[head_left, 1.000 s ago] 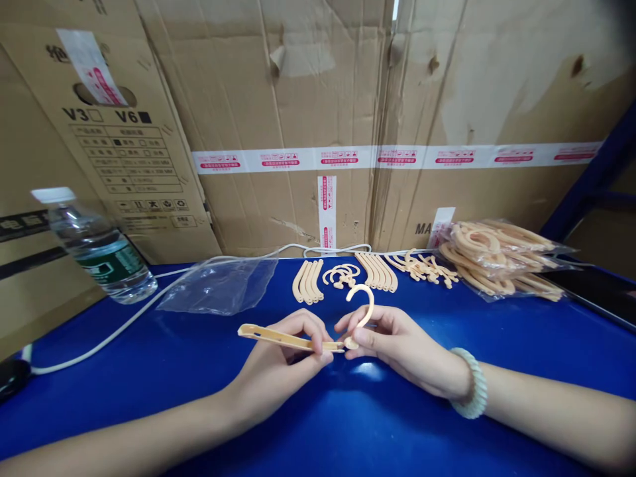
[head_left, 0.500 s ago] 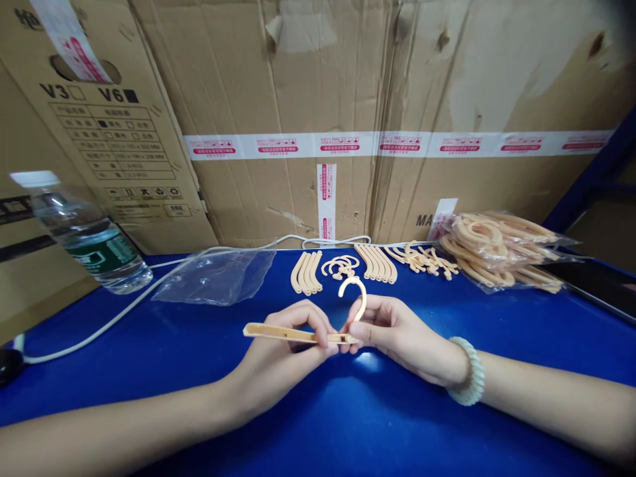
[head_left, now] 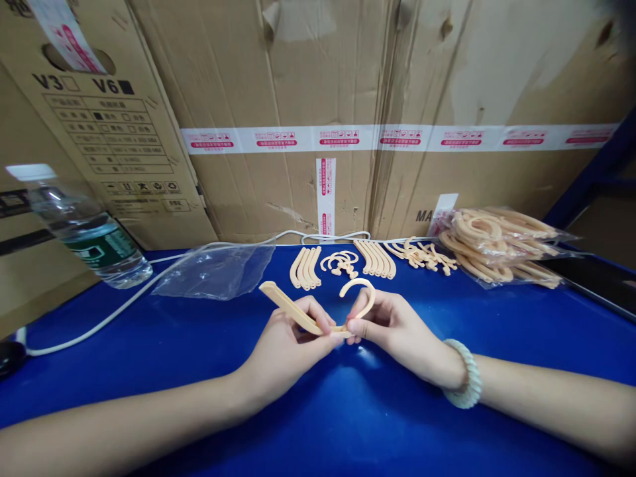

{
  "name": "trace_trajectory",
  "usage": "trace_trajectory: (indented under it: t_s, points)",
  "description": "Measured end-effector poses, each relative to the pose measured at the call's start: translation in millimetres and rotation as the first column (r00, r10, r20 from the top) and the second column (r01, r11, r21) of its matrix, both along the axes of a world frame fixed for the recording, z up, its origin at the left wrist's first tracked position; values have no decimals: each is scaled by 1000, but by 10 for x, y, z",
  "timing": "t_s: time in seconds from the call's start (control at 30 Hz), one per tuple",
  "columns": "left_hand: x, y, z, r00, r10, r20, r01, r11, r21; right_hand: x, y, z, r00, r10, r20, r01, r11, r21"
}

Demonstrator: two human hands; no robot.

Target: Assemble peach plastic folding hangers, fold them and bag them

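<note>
My left hand (head_left: 298, 338) is closed round a beige plastic hanger arm (head_left: 288, 306), whose free end tilts up to the left. Between thumb and fingers, my right hand (head_left: 387, 324) pinches a beige hanger hook (head_left: 370, 291), its curve rising above the fingertips. Both pieces meet at the fingertips of my two hands; the exact joint is partly hidden by the fingers. Just beyond lie loose hooks (head_left: 342, 260), flanked by a row of hanger arms (head_left: 307, 268) on the left and another row of hanger arms (head_left: 376, 258) on the right.
Small beige parts (head_left: 422, 255) lie in a pile at the back right, beside bagged hanger pieces (head_left: 497, 242). An empty clear bag (head_left: 213, 273), a white cable (head_left: 99, 331) and a water bottle (head_left: 94, 232) are on the left. Cardboard (head_left: 278, 192) stands behind the blue table (head_left: 348, 424).
The hanger arm has turned so its free end points higher and its curved side shows. The hook has rotated slightly and shifted right, still in my right hand.
</note>
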State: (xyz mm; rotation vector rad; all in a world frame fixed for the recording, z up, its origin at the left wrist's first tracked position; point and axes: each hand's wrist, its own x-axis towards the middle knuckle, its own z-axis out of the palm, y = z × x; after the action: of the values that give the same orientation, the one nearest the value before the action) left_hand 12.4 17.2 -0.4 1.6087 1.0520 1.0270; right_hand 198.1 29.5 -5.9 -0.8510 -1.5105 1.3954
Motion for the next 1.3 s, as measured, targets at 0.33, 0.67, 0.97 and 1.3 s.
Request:
trace_trajectory:
  t_s: [0.33,0.67,0.97,1.3]
  points:
    - [8,83,1,994,-43,104,57,990,-133,28,58,81,999,4,49,-8,996,90]
    - [-22,132,1,963,-19,268,93,959,-268,572,843,32,699,-440,563,-205,631,748]
    - [-19,131,40,919,6,394,124,944,-304,497,731,63,795,-551,254,173,606,776]
    - [-27,133,22,943,-12,332,102,961,-257,174,40,123,942,-278,-185,303,945,122]
